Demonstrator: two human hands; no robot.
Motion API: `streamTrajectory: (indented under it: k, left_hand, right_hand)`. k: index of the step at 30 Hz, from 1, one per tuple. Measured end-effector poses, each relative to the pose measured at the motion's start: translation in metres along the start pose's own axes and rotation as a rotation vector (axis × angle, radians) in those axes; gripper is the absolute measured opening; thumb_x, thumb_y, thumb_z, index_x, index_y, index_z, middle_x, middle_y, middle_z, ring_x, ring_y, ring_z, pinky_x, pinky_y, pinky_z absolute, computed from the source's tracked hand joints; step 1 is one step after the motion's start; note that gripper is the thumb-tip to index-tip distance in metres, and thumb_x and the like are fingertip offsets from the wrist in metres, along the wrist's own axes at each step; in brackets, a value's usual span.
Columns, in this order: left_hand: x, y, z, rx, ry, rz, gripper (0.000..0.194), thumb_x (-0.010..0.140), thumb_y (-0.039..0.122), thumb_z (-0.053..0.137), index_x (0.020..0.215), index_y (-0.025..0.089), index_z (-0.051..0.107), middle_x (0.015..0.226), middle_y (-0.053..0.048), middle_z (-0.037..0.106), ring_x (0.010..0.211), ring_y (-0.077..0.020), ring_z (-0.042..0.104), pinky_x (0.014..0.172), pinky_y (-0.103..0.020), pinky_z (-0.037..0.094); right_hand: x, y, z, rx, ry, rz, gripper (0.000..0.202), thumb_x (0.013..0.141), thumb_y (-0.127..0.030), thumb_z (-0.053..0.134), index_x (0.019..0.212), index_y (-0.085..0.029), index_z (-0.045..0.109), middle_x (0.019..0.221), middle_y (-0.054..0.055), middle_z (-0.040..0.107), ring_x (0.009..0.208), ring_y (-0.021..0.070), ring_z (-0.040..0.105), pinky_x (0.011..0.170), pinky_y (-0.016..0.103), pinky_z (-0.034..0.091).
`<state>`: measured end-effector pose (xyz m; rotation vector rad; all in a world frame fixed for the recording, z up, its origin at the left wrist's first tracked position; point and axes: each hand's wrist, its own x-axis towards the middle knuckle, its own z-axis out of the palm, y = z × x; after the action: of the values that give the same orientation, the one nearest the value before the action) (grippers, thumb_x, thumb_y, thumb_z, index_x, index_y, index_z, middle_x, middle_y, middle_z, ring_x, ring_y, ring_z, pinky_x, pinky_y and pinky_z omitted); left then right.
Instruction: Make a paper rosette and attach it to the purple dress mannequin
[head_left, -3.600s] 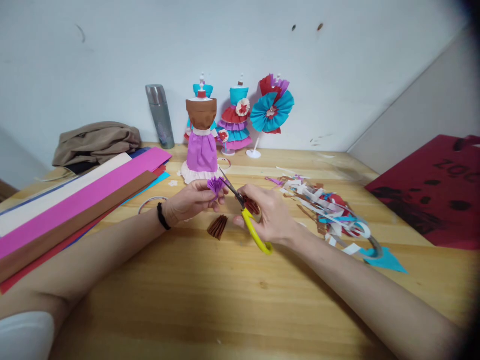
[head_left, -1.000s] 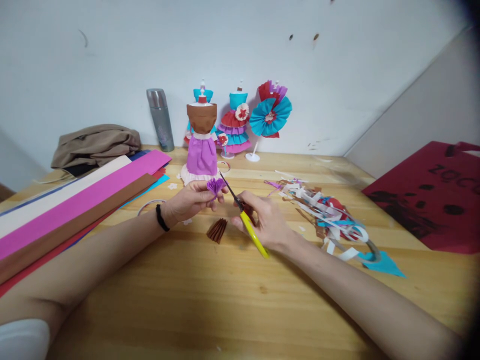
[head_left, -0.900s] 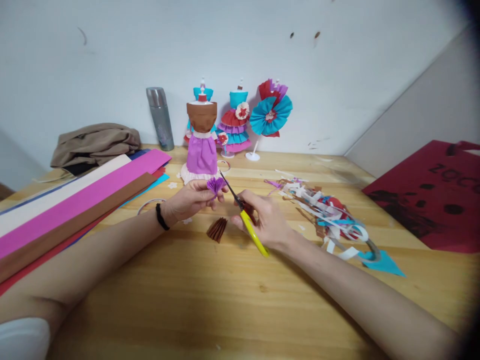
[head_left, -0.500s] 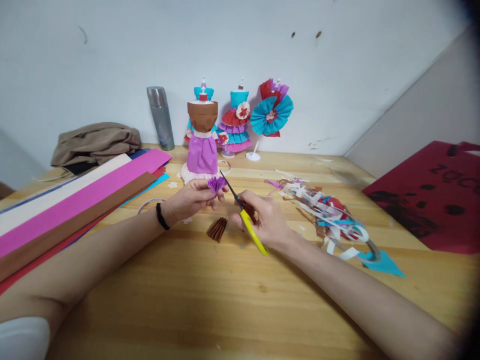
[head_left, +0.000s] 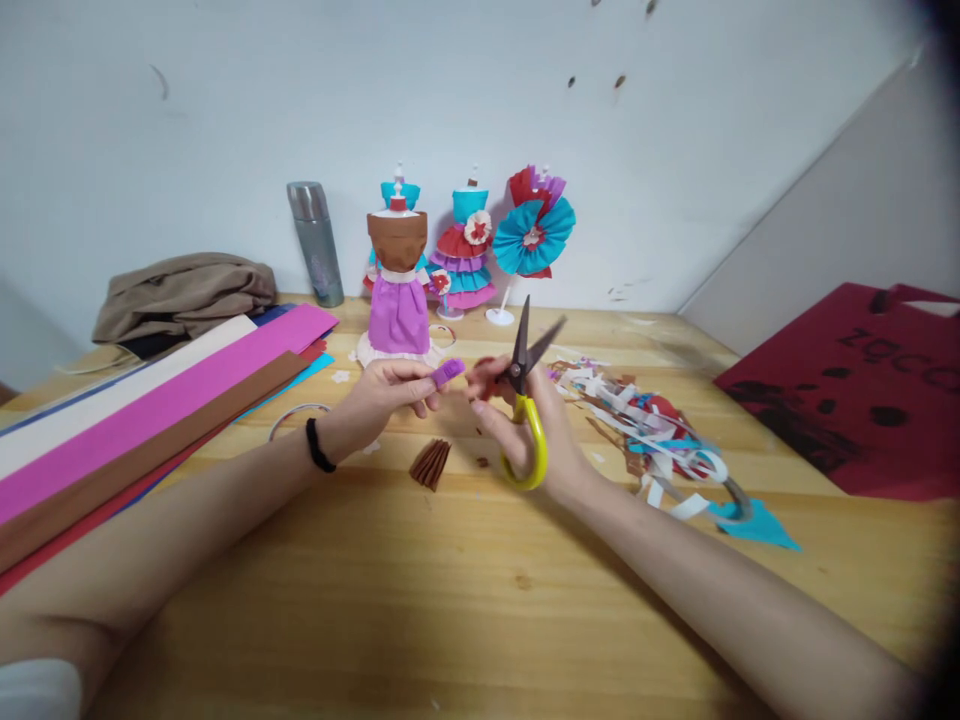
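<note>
Purple paper (head_left: 450,373) in left fingers (head_left: 414,390), right fingers (head_left: 501,427) holding yellow scissors (head_left: 526,406), red bag (head_left: 847,420) lettered "z…"

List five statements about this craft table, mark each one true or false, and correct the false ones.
1. The left hand holds a small purple piece. True.
2. The right hand holds yellow-handled scissors. True.
3. The yellow-handled scissors are closed. False: they are open, their blades spread apart.
4. A brown pleated piece lies on the table. True.
5. The brown pleated piece touches the yellow-handled scissors. False: the two are apart.
</note>
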<state>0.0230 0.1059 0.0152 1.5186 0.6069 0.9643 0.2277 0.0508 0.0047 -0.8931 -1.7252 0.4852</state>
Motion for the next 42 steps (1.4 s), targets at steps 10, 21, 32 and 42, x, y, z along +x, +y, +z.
streamTrajectory:
  k: [10,21,32,42]
  left_hand:
    - [-0.015,0.015,0.024,0.657,0.165,0.364,0.015,0.087,0.023,0.061,0.083,0.018,0.075,0.072,-0.002,0.070,0.065,-0.0135,0.058,0.061,-0.024,0.042]
    - [-0.024,0.024,0.032,0.927,0.098,0.513,0.023,0.095,0.024,0.051,0.093,0.022,0.074,0.077,-0.002,0.068,0.069,-0.0151,0.058,0.065,-0.026,0.041]
    - [-0.027,0.022,0.037,0.878,0.098,0.496,0.022,0.093,0.023,0.056,0.081,0.020,0.074,0.068,-0.003,0.065,0.062,-0.0152,0.055,0.059,-0.027,0.037]
    - [-0.025,0.035,0.042,0.609,0.075,0.277,0.021,0.087,0.033,0.062,0.086,0.016,0.074,0.069,-0.001,0.066,0.061,-0.0116,0.052,0.055,-0.022,0.037]
  right_hand:
    - [0.006,-0.005,0.004,0.287,0.001,0.089,0.053,0.071,-0.051,0.081,0.107,-0.027,0.049,0.107,0.004,0.058,0.102,0.0218,0.059,0.088,0.039,0.051]
    - [0.007,-0.015,0.002,0.205,-0.018,0.046,0.037,0.075,-0.034,0.074,0.098,-0.026,0.046,0.099,0.003,0.062,0.095,0.0203,0.062,0.086,0.039,0.051]
    - [0.009,-0.024,-0.003,0.107,-0.043,0.076,0.022,0.076,-0.026,0.066,0.088,-0.025,0.047,0.076,-0.001,0.058,0.067,0.0151,0.056,0.064,0.031,0.047]
    - [0.009,-0.016,-0.006,0.104,-0.039,-0.047,0.019,0.077,-0.018,0.063,0.090,-0.023,0.050,0.080,-0.002,0.059,0.070,0.0139,0.057,0.066,0.029,0.047]
